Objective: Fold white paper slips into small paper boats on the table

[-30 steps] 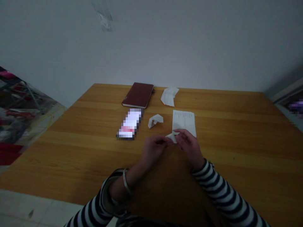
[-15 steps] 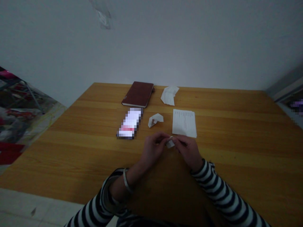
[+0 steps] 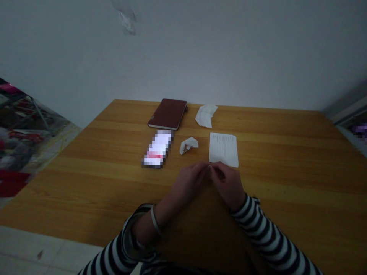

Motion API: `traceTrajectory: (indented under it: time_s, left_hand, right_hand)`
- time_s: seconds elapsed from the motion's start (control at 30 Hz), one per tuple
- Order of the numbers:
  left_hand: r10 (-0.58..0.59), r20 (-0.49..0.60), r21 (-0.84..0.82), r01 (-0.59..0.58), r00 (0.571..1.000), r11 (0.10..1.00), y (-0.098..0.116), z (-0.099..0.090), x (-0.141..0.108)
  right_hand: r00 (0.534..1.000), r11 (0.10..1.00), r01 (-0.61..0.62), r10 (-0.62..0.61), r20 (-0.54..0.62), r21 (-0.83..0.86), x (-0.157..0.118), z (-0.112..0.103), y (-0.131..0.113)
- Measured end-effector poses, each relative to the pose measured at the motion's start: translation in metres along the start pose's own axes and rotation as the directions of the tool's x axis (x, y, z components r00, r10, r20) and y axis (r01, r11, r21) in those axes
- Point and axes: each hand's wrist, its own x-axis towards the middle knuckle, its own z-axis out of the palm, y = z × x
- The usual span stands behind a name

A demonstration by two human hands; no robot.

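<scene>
My left hand (image 3: 191, 178) and my right hand (image 3: 228, 184) meet at the fingertips above the near middle of the table. Both are closed in a pinch on a small piece of white paper (image 3: 210, 166), of which only a tiny bit shows between the fingers. Just beyond the right hand lies a flat printed sheet of paper (image 3: 223, 148). A folded strip of paper (image 3: 189, 144) rests past the left hand, bent into an arch shape. Farther back is a creased, torn-edged paper (image 3: 205, 115).
A blurred-out phone (image 3: 158, 149) with a lit screen lies left of the papers. Behind it is a dark red notebook (image 3: 168, 114). The wooden table (image 3: 86, 172) meets a pale wall (image 3: 229, 53) at the back. Cluttered items stand on the floor at the left.
My fingertips have come closer together, and the white paper between them is now mostly covered. The things on the table have stayed in place.
</scene>
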Motion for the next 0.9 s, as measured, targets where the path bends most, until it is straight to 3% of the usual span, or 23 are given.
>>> traceTrajectory:
  time_s: [0.27, 0.6, 0.8, 0.9]
  left_hand:
    - [0.1, -0.053, 0.057, -0.097, 0.994, 0.994, 0.002, 0.007, -0.005]
    - [-0.062, -0.171, -0.211, 0.025, 0.983, 0.977, 0.01, 0.005, -0.002]
    - [-0.288, -0.255, -0.461, 0.146, 0.923, 0.875, 0.003, 0.013, 0.002]
    - [-0.256, -0.246, -0.536, 0.089, 0.935, 0.839, 0.001, 0.015, 0.003]
  right_hand:
    - [0.988, 0.992, -0.053, 0.069, -0.14, 0.115, -0.003, 0.003, -0.008]
    - [0.956, 0.962, -0.092, 0.158, -0.247, 0.257, -0.007, 0.01, -0.009]
    - [0.908, 0.791, -0.127, 0.335, -0.25, 0.598, -0.005, 0.015, -0.005]
    - [0.894, 0.741, -0.111, 0.365, -0.259, 0.662, -0.004, 0.015, -0.007]
